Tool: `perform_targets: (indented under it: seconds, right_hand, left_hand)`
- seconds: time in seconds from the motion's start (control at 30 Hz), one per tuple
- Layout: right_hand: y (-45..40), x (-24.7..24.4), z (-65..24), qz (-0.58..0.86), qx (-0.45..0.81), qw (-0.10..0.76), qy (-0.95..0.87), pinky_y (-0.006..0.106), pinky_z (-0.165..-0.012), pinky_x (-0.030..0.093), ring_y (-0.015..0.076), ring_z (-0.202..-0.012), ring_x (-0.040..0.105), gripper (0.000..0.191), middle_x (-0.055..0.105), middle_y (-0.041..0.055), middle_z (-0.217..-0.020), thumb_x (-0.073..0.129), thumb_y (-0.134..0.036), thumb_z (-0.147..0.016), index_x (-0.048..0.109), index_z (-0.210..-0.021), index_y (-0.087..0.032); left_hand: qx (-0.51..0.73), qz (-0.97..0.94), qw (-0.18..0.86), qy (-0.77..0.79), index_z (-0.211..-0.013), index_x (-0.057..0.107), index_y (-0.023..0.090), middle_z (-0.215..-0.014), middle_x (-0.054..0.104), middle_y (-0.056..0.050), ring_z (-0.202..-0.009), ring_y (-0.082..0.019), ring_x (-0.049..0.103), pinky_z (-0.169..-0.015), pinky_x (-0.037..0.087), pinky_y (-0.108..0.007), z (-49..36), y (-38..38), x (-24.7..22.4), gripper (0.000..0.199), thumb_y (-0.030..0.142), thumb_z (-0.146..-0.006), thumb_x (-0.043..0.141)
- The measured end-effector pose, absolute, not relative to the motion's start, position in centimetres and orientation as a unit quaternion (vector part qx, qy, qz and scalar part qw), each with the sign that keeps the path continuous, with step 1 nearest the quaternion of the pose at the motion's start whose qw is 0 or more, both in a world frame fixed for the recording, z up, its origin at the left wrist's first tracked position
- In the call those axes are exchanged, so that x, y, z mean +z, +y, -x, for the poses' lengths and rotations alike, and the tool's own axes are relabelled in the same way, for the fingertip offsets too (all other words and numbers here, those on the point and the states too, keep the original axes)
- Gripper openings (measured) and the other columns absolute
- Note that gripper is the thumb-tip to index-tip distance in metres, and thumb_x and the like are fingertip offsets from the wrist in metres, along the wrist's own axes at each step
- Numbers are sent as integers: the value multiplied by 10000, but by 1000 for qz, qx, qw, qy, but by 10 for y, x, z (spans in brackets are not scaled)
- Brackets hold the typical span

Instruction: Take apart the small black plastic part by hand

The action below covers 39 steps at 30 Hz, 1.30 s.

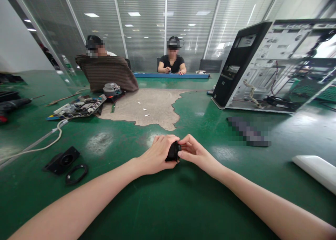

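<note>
Just above the green table, my left hand (159, 154) wraps round a small black device (172, 151) that looks like a camera or lens housing. From the other side, the fingertips of my right hand (195, 152) pinch a round black part (179, 148) at the device's right end. Much of the device is hidden behind my fingers. To the left on the table lie a flat black piece with a round lens-like opening (66, 158) and a separate black ring (68, 179).
An open computer case (258, 68) stands at the right, with a blurred dark object (248, 130) before it and a white object (315, 168) nearer. At the left are a circuit board (78, 107), a cable (59, 133) and a drill-like tool (13, 105). Two people sit across the table.
</note>
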State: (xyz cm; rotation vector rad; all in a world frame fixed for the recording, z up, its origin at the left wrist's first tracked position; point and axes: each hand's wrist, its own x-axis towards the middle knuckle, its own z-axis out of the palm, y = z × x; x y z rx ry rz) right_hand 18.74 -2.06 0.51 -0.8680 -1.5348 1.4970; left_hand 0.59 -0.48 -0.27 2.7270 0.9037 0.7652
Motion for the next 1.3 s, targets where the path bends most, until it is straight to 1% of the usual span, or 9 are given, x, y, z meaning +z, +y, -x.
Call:
perform_targets:
  seconds: [0.13, 0.3, 0.4, 0.53, 0.63, 0.73, 0.93, 1.1, 1.3]
  right_hand:
    - [-20, 1, -186, 369, 565, 424, -604, 297, -740, 430, 129, -784, 549, 248, 536, -20, -819, 624, -371, -719, 453, -803, -212]
    - [-17, 0, -187, 378, 553, 412, -617, 337, -804, 431, 162, -885, 553, 288, 556, 10, -900, 622, -356, -723, 454, -914, -222]
    - [-17, 0, -190, 352, 572, 399, -624, 340, -802, 435, 157, -870, 567, 270, 562, 5, -897, 640, -331, -716, 454, -876, -219]
    - [-19, 0, -191, 331, 596, 392, -618, 325, -800, 437, 144, -861, 572, 327, 553, -14, -889, 699, -269, -664, 433, -851, -226]
    - [-20, 0, -189, 346, 581, 414, -609, 308, -760, 443, 137, -843, 559, 252, 544, -15, -872, 658, -312, -703, 456, -825, -222]
    - [-19, -1, -187, 361, 564, 430, -606, 308, -766, 437, 131, -827, 549, 215, 539, -16, -850, 628, -339, -726, 470, -811, -219]
    - [-19, -1, -188, 349, 577, 403, -619, 319, -800, 432, 136, -857, 555, 333, 531, 3, -919, 638, -307, -720, 429, -969, -235]
    - [-19, 2, -190, 322, 605, 379, -622, 316, -810, 432, 128, -836, 567, 340, 537, -20, -868, 698, -264, -666, 425, -865, -224]
    - [-18, -1, -188, 353, 570, 414, -616, 286, -728, 442, 120, -776, 554, 221, 544, -23, -832, 608, -361, -743, 468, -829, -213]
  left_hand:
    - [255, -915, 85, 302, -1199, 237, 211, -1199, 437, -93, -1036, -249, 435, -868, 317, -390, -6, -5, -2, 619, 247, -707, 610]
    - [254, -915, 85, 303, -1202, 233, 212, -1199, 435, -92, -1035, -251, 434, -868, 317, -395, -5, -4, -2, 626, 254, -706, 612]
    - [253, -915, 84, 303, -1197, 237, 212, -1197, 436, -92, -1030, -249, 435, -864, 318, -391, -6, -4, -2, 622, 249, -703, 613]
    - [256, -914, 84, 303, -1194, 236, 214, -1189, 440, -90, -1021, -247, 441, -861, 319, -393, -6, -4, -3, 617, 246, -703, 608]
    - [257, -914, 84, 302, -1198, 233, 219, -1189, 441, -88, -1025, -248, 441, -864, 318, -394, -6, -4, -2, 620, 248, -704, 607]
    - [257, -915, 85, 300, -1202, 229, 217, -1195, 438, -89, -1034, -247, 439, -870, 317, -392, -6, -4, -2, 635, 249, -699, 616]
    - [259, -913, 88, 304, -1207, 225, 221, -1203, 435, -87, -1040, -249, 438, -873, 315, -396, -6, -4, -3, 628, 254, -708, 606]
    - [253, -913, 89, 307, -1197, 236, 216, -1201, 438, -87, -1032, -247, 441, -867, 317, -393, -6, -5, -3, 619, 248, -704, 608]
    - [255, -914, 86, 303, -1203, 229, 217, -1205, 435, -90, -1038, -252, 436, -866, 316, -392, -5, -4, -3, 643, 252, -695, 621]
